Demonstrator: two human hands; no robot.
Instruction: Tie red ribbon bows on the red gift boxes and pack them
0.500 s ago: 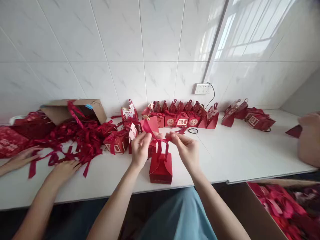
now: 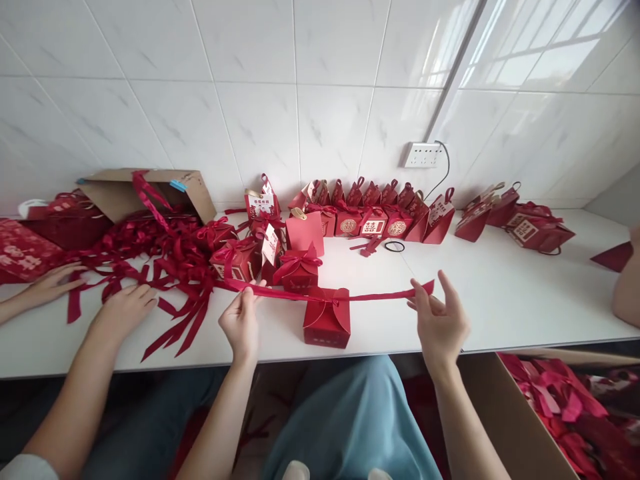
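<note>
Squat red box, curved top flaps; slim crimson ribbon across top, pinched in left hand and right hand

Through the head camera I am reading 囍 on the pale label of 1 box at the back, and a similar sign on the tilted box to its right. Characters on a white tag and the front box are showing too small to read.

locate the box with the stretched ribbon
In the head view, the box sits below the middle, near the front edge of the table, between the wearer's left hand and right hand, the ribbon across its top.
</note>
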